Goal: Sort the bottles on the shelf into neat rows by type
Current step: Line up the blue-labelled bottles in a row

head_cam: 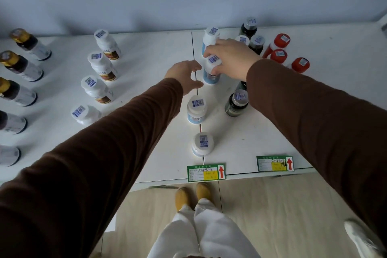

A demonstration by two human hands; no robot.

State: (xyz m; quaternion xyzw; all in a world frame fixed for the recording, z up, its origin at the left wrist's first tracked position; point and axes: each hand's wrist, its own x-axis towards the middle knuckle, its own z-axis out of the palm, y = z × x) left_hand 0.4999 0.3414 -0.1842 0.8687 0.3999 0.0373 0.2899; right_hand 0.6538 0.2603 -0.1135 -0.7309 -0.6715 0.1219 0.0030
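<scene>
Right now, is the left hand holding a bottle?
No. The left hand hangs open beside the blue-labelled bottle, which only the right hand grips.

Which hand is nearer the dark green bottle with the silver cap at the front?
Right. The right hand grips a blue-label bottle just behind the dark green bottle; its sleeve passes beside it. The left hand hovers farther left, across the blue-label row.
</scene>
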